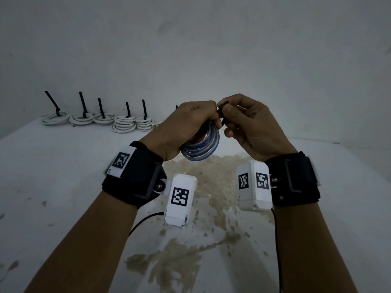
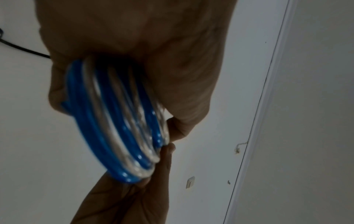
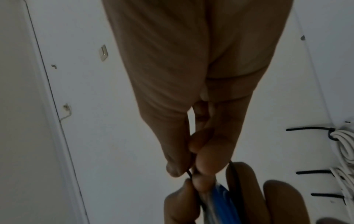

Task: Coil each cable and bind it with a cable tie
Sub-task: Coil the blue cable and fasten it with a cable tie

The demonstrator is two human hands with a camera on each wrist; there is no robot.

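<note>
Above the stained white bench (image 1: 63,187), the left hand (image 1: 186,123) grips a blue-and-clear coiled cable (image 1: 201,146) while the right hand's (image 1: 251,127) fingers pinch a thin black cable tie (image 1: 222,115) at the coil's top.

White table (image 1: 63,187) has a big brownish stain (image 1: 211,187) in the middle. Plain white wall (image 1: 190,49) behind it, with a light switch (image 2: 190,182) on it.

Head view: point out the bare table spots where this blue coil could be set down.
Free: the table left of the left hand, and the stretch right of the right hand. Crowded: the back left edge, lined with tied white coils.
</note>
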